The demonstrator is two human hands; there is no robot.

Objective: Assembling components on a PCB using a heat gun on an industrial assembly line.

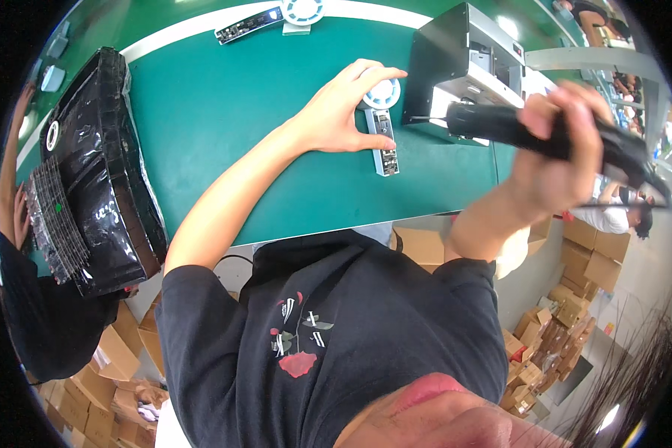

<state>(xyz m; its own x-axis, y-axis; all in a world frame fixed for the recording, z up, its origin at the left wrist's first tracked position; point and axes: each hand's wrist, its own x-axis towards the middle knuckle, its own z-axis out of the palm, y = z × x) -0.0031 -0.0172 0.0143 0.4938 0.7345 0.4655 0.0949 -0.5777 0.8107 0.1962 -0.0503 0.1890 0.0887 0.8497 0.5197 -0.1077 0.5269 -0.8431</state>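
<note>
My left hand (336, 112) rests on the table and holds a small electronic device: its fingers curl over a round, white and light-blue spoked part (383, 92), while the thumb presses the narrow housing with an exposed circuit board (385, 158). In my raised right hand (556, 160), somewhat blurred, is a black electric screwdriver (493, 123). Its thin bit points left, in front of a black and silver box-shaped machine (440, 63) that looks like a screw feeder. Whether the bit touches the machine I cannot tell.
Another device with a circuit board (250, 26) and round part lies at the table's far edge. A black plastic-wrapped bin (108, 172) with a grid-like stack (56, 213) stands left, beside another person's hand (21, 213). Cardboard boxes (556, 336) lie on the floor. A green mat (224, 97) covers the table.
</note>
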